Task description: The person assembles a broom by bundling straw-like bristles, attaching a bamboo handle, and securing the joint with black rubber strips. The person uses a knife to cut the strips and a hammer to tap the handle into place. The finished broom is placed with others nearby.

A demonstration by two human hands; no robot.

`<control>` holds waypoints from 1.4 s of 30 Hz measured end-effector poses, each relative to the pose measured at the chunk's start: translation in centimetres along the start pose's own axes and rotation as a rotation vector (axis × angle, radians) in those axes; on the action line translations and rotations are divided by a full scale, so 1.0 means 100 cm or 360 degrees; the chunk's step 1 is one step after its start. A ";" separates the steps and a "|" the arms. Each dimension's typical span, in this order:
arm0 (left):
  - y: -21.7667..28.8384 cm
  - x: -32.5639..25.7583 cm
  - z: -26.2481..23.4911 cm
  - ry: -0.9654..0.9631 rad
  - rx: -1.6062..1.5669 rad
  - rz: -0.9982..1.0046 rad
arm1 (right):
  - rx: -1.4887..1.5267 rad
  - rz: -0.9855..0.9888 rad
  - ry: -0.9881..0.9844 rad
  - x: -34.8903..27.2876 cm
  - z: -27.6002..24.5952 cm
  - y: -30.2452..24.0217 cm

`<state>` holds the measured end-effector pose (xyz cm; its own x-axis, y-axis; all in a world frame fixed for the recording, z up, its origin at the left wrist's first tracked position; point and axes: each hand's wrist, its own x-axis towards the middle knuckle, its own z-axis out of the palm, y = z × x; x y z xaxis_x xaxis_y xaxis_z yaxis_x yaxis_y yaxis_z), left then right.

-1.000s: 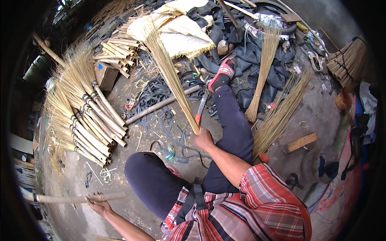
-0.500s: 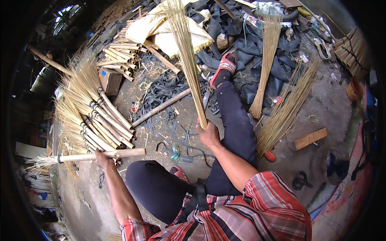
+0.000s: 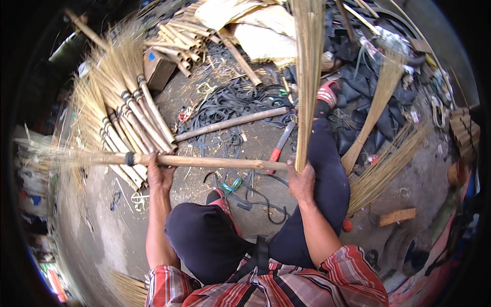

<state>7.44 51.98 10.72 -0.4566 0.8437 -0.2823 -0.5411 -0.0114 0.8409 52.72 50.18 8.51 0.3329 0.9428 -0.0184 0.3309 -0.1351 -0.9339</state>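
A broom lies crosswise before the knees, left hand under its stick. The right hand holds a straw bundle upright at its end. Finished brooms lie left; pliers lie on the ground behind the stick.

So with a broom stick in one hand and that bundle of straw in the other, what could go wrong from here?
The left hand grips the long broom stick near its bound end, so the far tip might swing or dip. The right hand holds the straw bundle only at its base; stalks may splay or slip out. Rubber strips and a red-handled tool lie by the feet and could snag.
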 end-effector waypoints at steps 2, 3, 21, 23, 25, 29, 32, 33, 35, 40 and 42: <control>-0.029 -0.005 0.019 -0.0148 -0.0075 -0.0258 | -0.0085 0.0148 -0.0071 0.001 0.001 -0.007; -0.048 -0.009 0.030 -0.0102 -0.0092 -0.0268 | -0.0140 0.0024 -0.0101 0.001 0.004 -0.011; -0.105 0.025 0.033 0.0013 -0.0871 -0.0267 | -0.0740 -0.0420 -0.0994 0.011 0.174 -0.037; -0.108 0.028 0.033 0.0060 -0.0779 -0.0191 | -0.0809 -0.0462 -0.1021 0.012 0.179 -0.032; -0.112 0.030 0.030 0.0063 -0.0646 -0.0130 | -0.0826 -0.0342 -0.1064 0.014 0.180 -0.027; -0.121 0.038 0.021 0.0197 -0.0896 -0.0116 | -0.0868 -0.0212 -0.1052 0.017 0.179 -0.022; -0.126 0.039 0.016 0.0154 -0.0738 -0.0279 | -0.0870 -0.0286 -0.1026 0.019 0.175 -0.020; -0.128 0.039 0.016 0.0068 -0.0776 -0.0244 | -0.0887 -0.0318 -0.1032 0.019 0.173 -0.020; -0.132 0.037 0.016 0.0061 -0.0853 -0.0193 | -0.0864 -0.0424 -0.1023 0.019 0.171 -0.018; -0.141 0.029 0.021 0.0046 -0.0847 0.0027 | -0.0890 -0.0693 -0.1064 0.021 0.175 -0.003; -0.145 0.022 0.023 -0.0063 -0.0559 0.0150 | -0.1055 -0.0836 -0.1074 0.023 0.179 0.005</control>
<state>15.93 55.23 -1.05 -0.4920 0.8503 -0.1869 -0.7104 -0.2680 0.6508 37.86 57.74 1.64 -0.4778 0.8768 -0.0545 0.7696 0.3879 -0.5071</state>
